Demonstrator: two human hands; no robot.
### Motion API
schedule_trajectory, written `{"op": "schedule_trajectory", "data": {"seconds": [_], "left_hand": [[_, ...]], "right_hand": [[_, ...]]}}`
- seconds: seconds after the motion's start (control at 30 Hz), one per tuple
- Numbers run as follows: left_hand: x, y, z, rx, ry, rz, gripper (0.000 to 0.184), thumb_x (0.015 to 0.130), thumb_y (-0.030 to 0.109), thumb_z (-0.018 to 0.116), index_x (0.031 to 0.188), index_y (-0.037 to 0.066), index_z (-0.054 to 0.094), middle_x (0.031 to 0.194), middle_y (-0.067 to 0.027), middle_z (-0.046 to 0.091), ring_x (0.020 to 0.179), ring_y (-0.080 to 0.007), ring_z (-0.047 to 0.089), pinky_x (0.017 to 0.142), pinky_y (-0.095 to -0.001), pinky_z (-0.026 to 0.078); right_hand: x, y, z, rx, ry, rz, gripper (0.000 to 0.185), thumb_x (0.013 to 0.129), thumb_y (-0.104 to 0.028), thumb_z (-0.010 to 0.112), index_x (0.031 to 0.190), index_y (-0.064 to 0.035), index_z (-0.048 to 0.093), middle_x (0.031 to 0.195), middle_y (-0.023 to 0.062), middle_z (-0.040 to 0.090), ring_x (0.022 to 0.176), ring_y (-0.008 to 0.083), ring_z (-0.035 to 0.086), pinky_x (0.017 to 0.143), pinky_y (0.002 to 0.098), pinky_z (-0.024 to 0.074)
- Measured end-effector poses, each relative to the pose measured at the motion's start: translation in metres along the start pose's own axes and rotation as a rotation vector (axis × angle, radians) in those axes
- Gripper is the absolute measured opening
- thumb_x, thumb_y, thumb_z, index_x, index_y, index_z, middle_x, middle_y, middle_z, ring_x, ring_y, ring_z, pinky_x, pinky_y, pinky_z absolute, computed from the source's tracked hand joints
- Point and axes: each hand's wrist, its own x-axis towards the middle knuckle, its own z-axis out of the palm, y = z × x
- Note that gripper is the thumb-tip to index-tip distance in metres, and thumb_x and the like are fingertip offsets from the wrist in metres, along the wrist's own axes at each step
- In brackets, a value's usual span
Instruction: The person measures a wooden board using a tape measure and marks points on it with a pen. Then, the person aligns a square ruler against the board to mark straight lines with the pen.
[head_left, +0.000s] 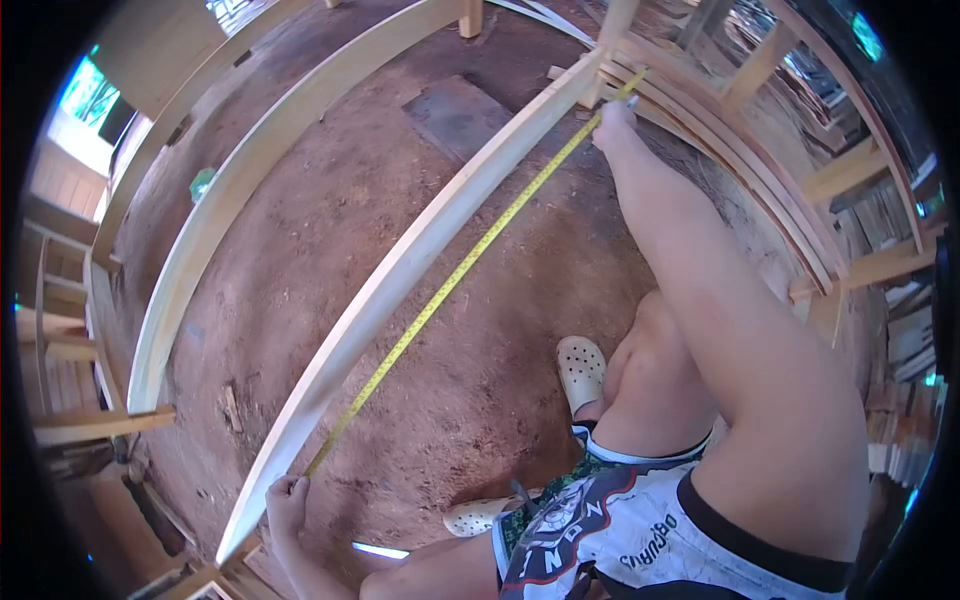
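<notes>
A yellow tape measure is stretched taut between my two hands, running alongside a long pale wooden board. My left hand, at the lower left by the board's near end, is closed with its fingers pinching the tape. Far up at the right, my right hand is closed around the tape near the corner of the wooden frame. A short length of the blade shows past that hand. I cannot make out the tape's case.
Another curved-looking board runs parallel at the left. Several long wooden strips lie along the right side. A flat dark sheet rests on the reddish dirt floor. My feet wear light clogs.
</notes>
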Motion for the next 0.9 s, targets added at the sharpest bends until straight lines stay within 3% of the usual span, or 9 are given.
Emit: {"op": "schedule_trajectory", "data": {"seconds": [0.1,0.2,0.27,0.3,0.37,0.47,0.73,0.8,0.9], "left_hand": [[-0.027,-0.013,0.007,-0.146,-0.109,-0.12,0.021,0.088,0.015,0.071,0.085,-0.005,0.067,0.07,-0.0079,0.064,0.068,-0.0168,0.058,0.065,-0.0377,0.048],[-0.029,0.001,0.018,-0.043,0.073,0.006,0.025,0.091,0.018,0.067,0.084,-0.006,0.067,0.072,-0.0139,0.065,0.069,-0.0238,0.062,0.068,-0.0393,0.049],[-0.026,0.01,0.021,0.057,0.253,0.124,0.023,0.093,0.013,0.065,0.082,-0.007,0.063,0.083,-0.0147,0.065,0.075,-0.0282,0.061,0.073,-0.0404,0.048],[-0.023,0.012,0.021,0.08,0.244,0.136,0.023,0.093,0.013,0.065,0.082,-0.007,0.063,0.083,-0.0147,0.065,0.075,-0.0282,0.061,0.073,-0.0404,0.048],[-0.018,0.018,0.024,0.101,0.274,0.198,0.018,0.092,0.008,0.062,0.08,-0.005,0.061,0.089,-0.0163,0.064,0.084,-0.0379,0.059,0.078,-0.0454,0.047],[-0.014,0.017,0.027,0.173,0.236,0.215,0.022,0.095,0.01,0.058,0.079,-0.006,0.061,0.095,-0.0162,0.062,0.091,-0.0376,0.059,0.082,-0.0464,0.046],[-0.003,0.037,0.037,0.216,0.226,0.292,0.027,0.097,0.012,0.055,0.078,-0.007,0.06,0.099,-0.0179,0.063,0.095,-0.039,0.058,0.086,-0.0476,0.045],[0.0,0.048,0.04,0.211,0.225,0.268,0.027,0.097,0.012,0.055,0.078,-0.007,0.06,0.099,-0.018,0.063,0.095,-0.0389,0.058,0.086,-0.0475,0.046],[0.005,0.054,0.045,0.197,0.197,0.275,0.028,0.097,0.011,0.056,0.077,-0.006,0.06,0.099,-0.018,0.064,0.094,-0.0382,0.059,0.085,-0.0473,0.046]], "right_hand": [[0.003,0.022,-0.002,-0.036,-0.064,0.05,0.044,0.092,-0.018,0.065,0.127,0.0072,0.058,0.125,0.0192,0.063,0.11,0.0309,0.066,0.088,0.0429,0.0541],[0.015,0.044,0.018,-0.029,-0.068,0.055,0.043,0.091,-0.016,0.066,0.126,0.007,0.059,0.128,0.0198,0.063,0.114,0.0301,0.065,0.09,0.042,0.0543],[0.019,0.062,0.032,-0.179,0.048,-0.038,0.037,0.091,-0.012,0.061,0.125,0.0049,0.058,0.119,0.0174,0.067,0.106,0.0306,0.069,0.086,0.0414,0.0559],[0.021,0.069,0.035,-0.173,0.07,-0.021,0.037,0.091,-0.012,0.061,0.125,0.0049,0.058,0.119,0.0174,0.067,0.106,0.0306,0.069,0.086,0.0414,0.0559],[0.02,0.069,0.041,-0.405,0.096,-0.149,0.037,0.088,-0.013,0.063,0.121,0.0033,0.06,0.123,0.0227,0.066,0.11,0.0323,0.068,0.088,0.0417,0.0545],[-0.017,0.063,0.042,-0.379,0.095,-0.307,0.035,0.087,-0.015,0.062,0.119,0.0001,0.063,0.119,0.0249,0.067,0.108,0.0355,0.068,0.092,0.0425,0.0531],[0.001,0.072,0.049,-0.626,-0.031,-0.2,0.029,0.087,-0.013,0.055,0.11,0.0018,0.064,0.112,0.0248,0.068,0.105,0.0375,0.068,0.088,0.0436,0.0535],[-0.018,0.065,0.044,-0.485,-0.113,-0.153,0.038,0.091,-0.013,0.054,0.125,0.0046,0.059,0.12,0.0242,0.066,0.114,0.0353,0.066,0.097,0.0396,0.0507],[-0.008,0.08,0.054,-0.415,-0.069,-0.142,0.035,0.092,-0.011,0.052,0.123,0.0054,0.06,0.117,0.0239,0.068,0.112,0.0354,0.066,0.095,0.0401,0.0514]]}}
